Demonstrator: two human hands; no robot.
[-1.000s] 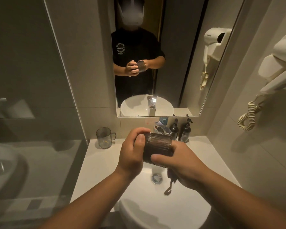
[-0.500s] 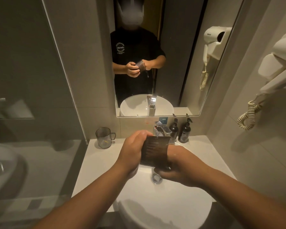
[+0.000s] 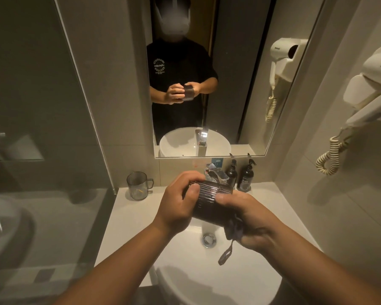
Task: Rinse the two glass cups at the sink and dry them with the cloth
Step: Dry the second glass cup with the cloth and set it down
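Observation:
A dark ribbed glass cup (image 3: 209, 200) lies on its side above the white basin (image 3: 218, 280). My left hand (image 3: 180, 205) grips its left end, thumb on the ribbed wall. My right hand (image 3: 249, 219) holds the cup's right end with its thumb on top, and a dark cloth (image 3: 233, 231) is bunched between that palm and the cup, a strap dangling below. The second cup, a clear grey glass mug (image 3: 138, 185) with a handle, stands upright on the counter at the back left.
The chrome tap (image 3: 216, 173) sits behind the cup, with two dark pump bottles (image 3: 240, 176) to its right. A drain (image 3: 209, 239) shows in the basin. A glass partition (image 3: 92, 119) borders the counter on the left. A hair dryer (image 3: 374, 89) hangs on the right wall.
The cup has turned in my hands: it tilted up half a second ago and now lies sideways again. My right thumb is back on top and the cloth's strap hangs in view.

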